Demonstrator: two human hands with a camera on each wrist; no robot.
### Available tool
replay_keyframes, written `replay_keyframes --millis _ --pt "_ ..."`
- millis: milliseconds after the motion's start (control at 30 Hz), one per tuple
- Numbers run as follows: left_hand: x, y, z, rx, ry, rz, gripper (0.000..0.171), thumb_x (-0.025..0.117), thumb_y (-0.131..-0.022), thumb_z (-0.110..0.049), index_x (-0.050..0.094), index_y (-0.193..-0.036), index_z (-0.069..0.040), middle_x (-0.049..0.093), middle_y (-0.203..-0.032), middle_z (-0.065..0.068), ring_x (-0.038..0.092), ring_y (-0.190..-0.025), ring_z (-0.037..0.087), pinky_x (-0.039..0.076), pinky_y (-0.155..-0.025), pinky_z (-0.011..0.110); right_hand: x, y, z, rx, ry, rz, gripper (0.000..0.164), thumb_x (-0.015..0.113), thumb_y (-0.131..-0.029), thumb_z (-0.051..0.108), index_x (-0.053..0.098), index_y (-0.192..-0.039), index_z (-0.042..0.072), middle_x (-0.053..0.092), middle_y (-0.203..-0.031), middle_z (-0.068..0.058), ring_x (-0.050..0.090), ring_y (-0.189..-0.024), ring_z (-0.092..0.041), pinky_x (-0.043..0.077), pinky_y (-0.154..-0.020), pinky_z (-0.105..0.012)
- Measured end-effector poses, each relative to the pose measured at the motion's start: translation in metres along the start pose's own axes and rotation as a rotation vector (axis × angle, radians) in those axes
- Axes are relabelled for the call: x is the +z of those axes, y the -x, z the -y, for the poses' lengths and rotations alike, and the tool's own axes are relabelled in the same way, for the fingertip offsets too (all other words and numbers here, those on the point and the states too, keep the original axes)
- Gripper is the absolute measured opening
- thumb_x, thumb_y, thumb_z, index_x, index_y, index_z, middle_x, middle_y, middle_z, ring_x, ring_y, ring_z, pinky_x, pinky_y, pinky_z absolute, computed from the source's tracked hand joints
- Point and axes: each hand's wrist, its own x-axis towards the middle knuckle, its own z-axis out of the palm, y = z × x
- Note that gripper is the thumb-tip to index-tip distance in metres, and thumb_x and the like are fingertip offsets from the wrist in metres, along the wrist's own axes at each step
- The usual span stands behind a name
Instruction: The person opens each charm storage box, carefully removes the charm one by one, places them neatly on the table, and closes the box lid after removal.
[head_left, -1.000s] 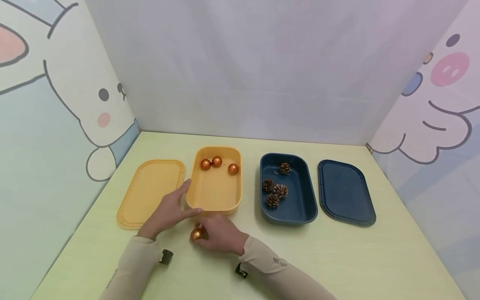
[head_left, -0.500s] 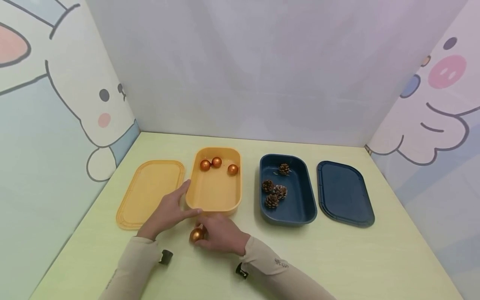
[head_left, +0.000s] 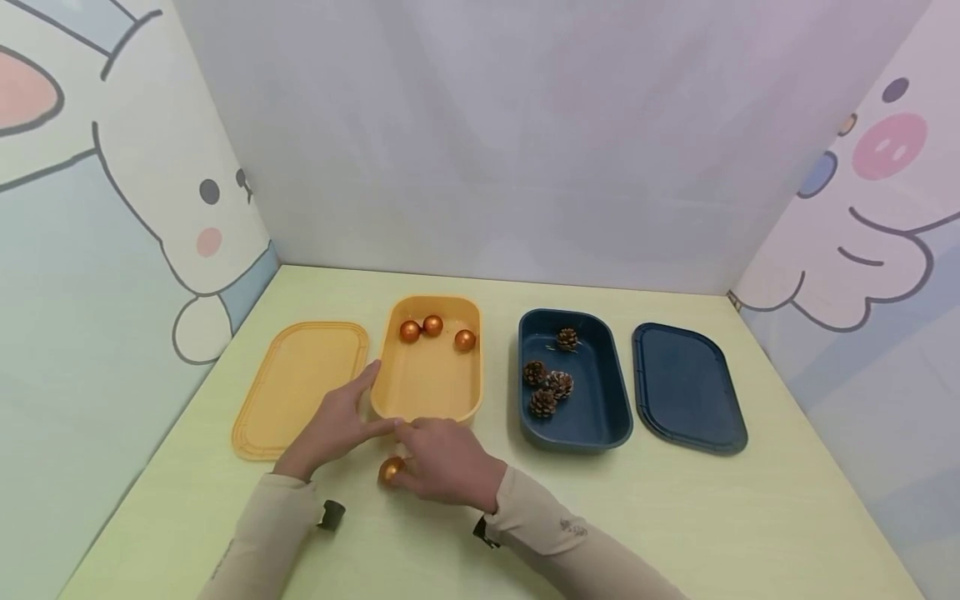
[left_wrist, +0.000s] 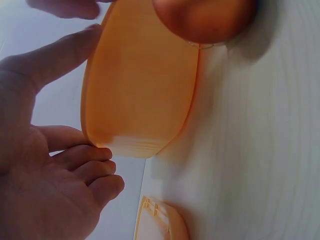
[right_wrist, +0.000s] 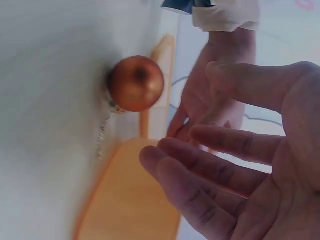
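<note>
Copper ball point(head_left: 389, 472), round, no long axis, lower centre-left of head frame, just left of nearer right hand point(head_left: 453, 463), fingers half-bent, holding nothing; left hand point(head_left: 333, 427) spread against yellow box point(head_left: 429, 387).

Table point(head_left: 720, 525): yellow box point(head_left: 429, 379), yellow lid point(head_left: 303, 387), blue box point(head_left: 592, 404), blue lid point(head_left: 690, 390), ball point(head_left: 388, 472).

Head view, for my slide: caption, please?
Left hand touching yellow box of baubles, right hand by another bauble; pinecones in navy box.
</note>
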Motion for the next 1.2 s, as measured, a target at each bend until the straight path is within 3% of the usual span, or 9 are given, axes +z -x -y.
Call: replay_keyframes --millis 167,333,567,867,1000,1200 --pt "0.0 -0.001 0.001 -0.021 0.005 0.004 0.119 0.072 -0.078 -0.07 0.016 -0.161 -0.007 0.02 -0.168 0.014 0.025 -0.154 0.04 0.03 -0.12 0.062 -0.019 -0.004 -0.003 -0.017 -0.078 -0.017 0.035 0.074 -0.09 0.037 0.07 -0.12 0.02 0.069 -0.081 0.006 0.053 -0.066 -0.002 0.039 -0.056 -0.014" --pt "0.003 -0.002 0.004 -0.004 0.023 0.0 0.116 0.075 -0.079 -0.065 0.018 -0.161 -0.007 0.021 -0.168 0.016 0.026 -0.153 0.041 0.031 -0.119 0.063 -0.035 -0.01 -0.014 -0.031 -0.251 -0.014 0.027 0.076 -0.089 0.028 0.072 -0.111 0.013 0.077 -0.095 0.0 0.069 -0.078 -0.009 0.05 -0.068 -0.012" --pt "0.004 -0.001 0.006 0.021 0.014 -0.014 0.108 0.076 -0.082 -0.057 0.021 -0.16 -0.007 0.026 -0.166 0.017 0.031 -0.151 0.042 0.034 -0.117 0.064 -0.055 -0.029 -0.03 0.002 -0.42 0.003 0.029 0.074 -0.092 0.026 0.07 -0.114 0.007 0.076 -0.1 -0.005 0.068 -0.081 -0.009 0.053 -0.072 -0.012" --pt "-0.003 0.0 0.003 0.023 -0.005 -0.024 0.108 0.076 -0.082 -0.057 0.021 -0.16 -0.006 0.031 -0.163 0.021 0.038 -0.146 0.045 0.039 -0.113 0.064 -0.071 -0.073 -0.058 -0.035 -0.46 -0.072 0.022 0.074 -0.092 0.021 0.068 -0.108 0.007 0.074 -0.093 -0.003 0.069 -0.082 -0.011 0.055 -0.072 -0.015" --pt "0.0 -0.001 0.007 0.045 0.009 -0.03 0.108 0.077 -0.082 -0.056 0.022 -0.16 -0.006 0.03 -0.164 0.018 0.036 -0.148 0.042 0.038 -0.115 0.062 -0.075 -0.091 -0.071 -0.004 -0.487 -0.027 0.018 0.073 -0.093 0.019 0.068 -0.105 0.007 0.072 -0.093 -0.005 0.067 -0.079 -0.012 0.055 -0.067 -0.017" --pt "0.003 -0.002 0.006 0.044 0.019 -0.026 0.108 0.077 -0.081 -0.057 0.023 -0.16 -0.007 0.031 -0.164 0.017 0.036 -0.148 0.041 0.037 -0.117 0.061 -0.075 -0.112 -0.088 0.091 -0.51 0.029 0.013 0.071 -0.093 0.016 0.068 -0.102 0.007 0.074 -0.092 -0.011 0.071 -0.072 -0.026 0.057 -0.06 -0.023"
